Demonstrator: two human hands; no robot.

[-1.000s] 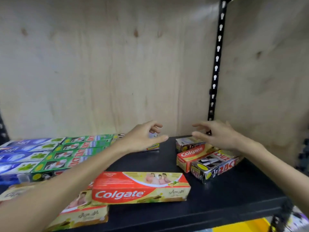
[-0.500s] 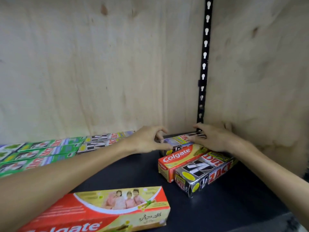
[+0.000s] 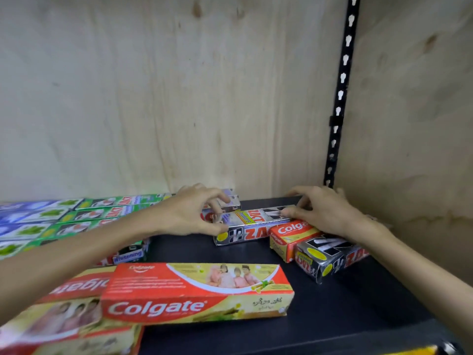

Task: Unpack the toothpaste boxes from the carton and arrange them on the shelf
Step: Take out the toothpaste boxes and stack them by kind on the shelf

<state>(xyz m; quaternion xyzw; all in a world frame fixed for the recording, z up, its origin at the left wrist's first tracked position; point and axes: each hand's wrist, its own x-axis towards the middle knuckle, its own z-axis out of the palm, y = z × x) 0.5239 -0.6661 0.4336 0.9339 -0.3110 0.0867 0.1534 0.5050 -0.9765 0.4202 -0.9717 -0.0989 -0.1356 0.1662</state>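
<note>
A silver Zact toothpaste box (image 3: pixel 252 222) lies lengthwise near the back of the black shelf (image 3: pixel 332 316). My left hand (image 3: pixel 189 213) pinches its left end between thumb and curled fingers. My right hand (image 3: pixel 325 211) grips its right end, with the fingers over the far side. Against that box's right end sit a small red Colgate box (image 3: pixel 291 234) and a black Zact box (image 3: pixel 330 254), both angled under my right wrist. A large red and yellow Colgate box (image 3: pixel 197 290) lies flat in front. The carton is out of view.
Rows of green Zact boxes (image 3: pixel 102 213) and blue boxes (image 3: pixel 25 216) fill the shelf's left side. Another silver box (image 3: pixel 230 203) sits behind my left hand. A second large Colgate box (image 3: pixel 64 316) lies at the lower left. Plywood walls and a black slotted upright (image 3: pixel 337 98) close the back corner.
Both hands reached to the back and took hold of the silver Zact box. It has since slid left and forward, out from behind the small Colgate box.
</note>
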